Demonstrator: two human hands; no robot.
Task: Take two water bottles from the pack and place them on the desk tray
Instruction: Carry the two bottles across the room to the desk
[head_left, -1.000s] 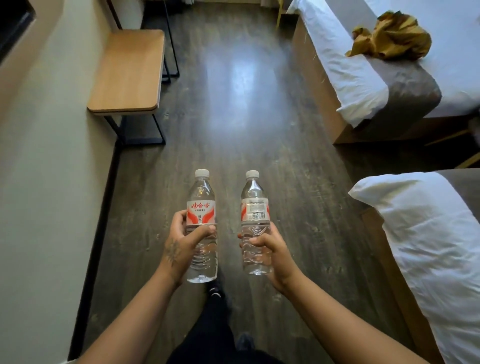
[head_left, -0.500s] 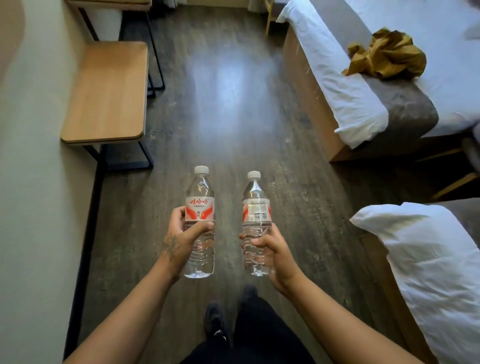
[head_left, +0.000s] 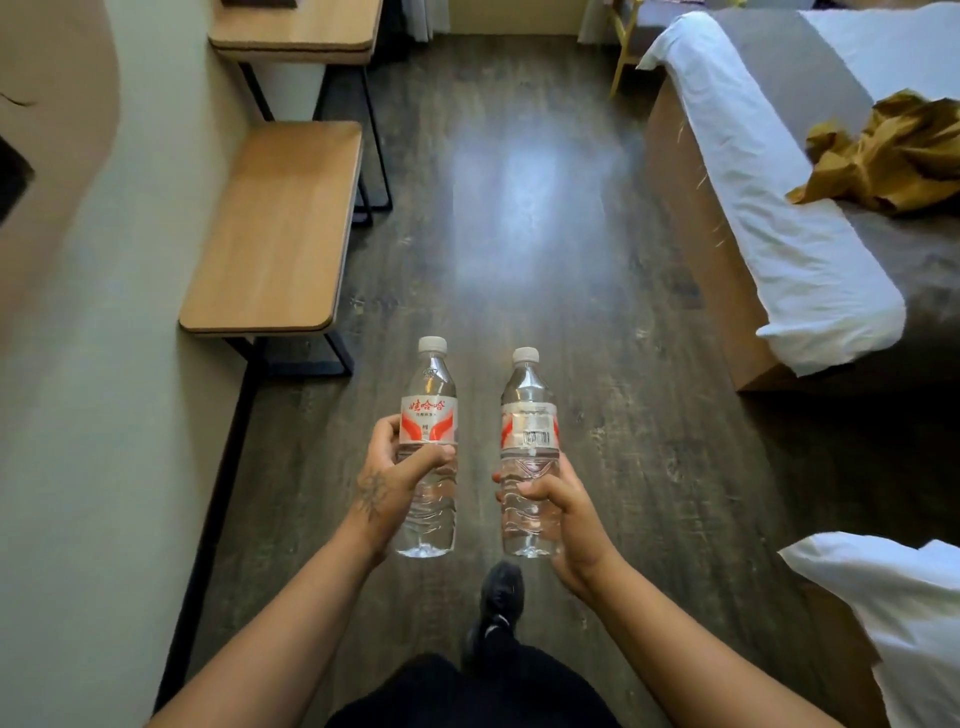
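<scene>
I hold two clear water bottles upright in front of me, above the dark wood floor. My left hand (head_left: 392, 475) grips the left water bottle (head_left: 428, 410), which has a white cap and a red and white label. My right hand (head_left: 558, 512) grips the right water bottle (head_left: 529, 415), its barcode label facing me. The bottles are a small gap apart. At the top left a wooden desk (head_left: 296, 31) juts from the wall. No tray and no bottle pack show in this view.
A low wooden bench (head_left: 275, 234) on black legs stands by the left wall. A bed (head_left: 769, 218) with white sheets and a mustard cloth (head_left: 893, 156) lies on the right, and a second bed corner (head_left: 893, 597) is at lower right. My dark shoe (head_left: 498, 597) steps on the floor.
I have walked forward along the floor: the bench and the beds have slid closer and lower, and the desk has come into view. Both bottles stay gripped the same way.
</scene>
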